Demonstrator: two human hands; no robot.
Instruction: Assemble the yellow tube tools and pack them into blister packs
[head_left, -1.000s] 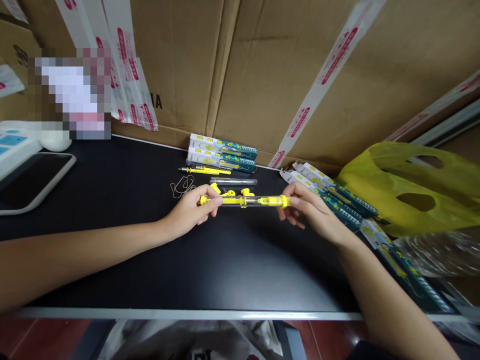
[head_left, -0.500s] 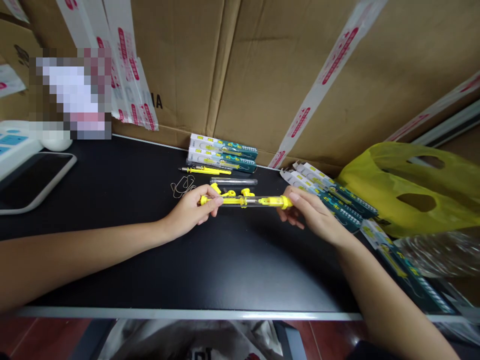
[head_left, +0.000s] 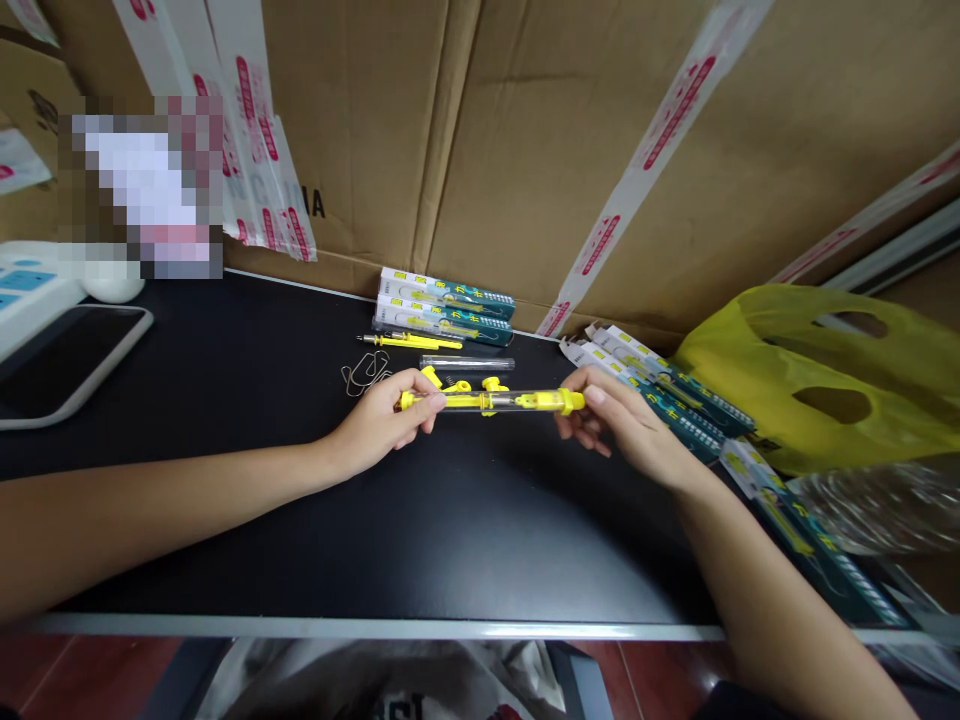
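A clear tube with yellow parts inside (head_left: 502, 401) lies level between my two hands, above the black table (head_left: 450, 520). My left hand (head_left: 394, 415) pinches its yellow left end between thumb and fingers. At the yellow cap on the right end, my right hand (head_left: 611, 415) is closed with thumb and fingertips. Just behind the tube are small yellow pieces (head_left: 493, 384), partly covered by it. Farther back lie an empty clear tube (head_left: 467, 363), a yellow rod with a metal tip (head_left: 420, 342) and bent wire hooks (head_left: 366, 373).
Two printed boxes (head_left: 446, 308) stand at the back edge against large cardboard (head_left: 555, 130). More printed boxes (head_left: 810, 540) lie at the right, beside a yellow plastic bag (head_left: 750, 340). A phone (head_left: 64, 360) and a white power strip (head_left: 30, 290) are at the left.
The fingers of my right hand have shifted slightly around the tube's right end. My left hand holds the same place.
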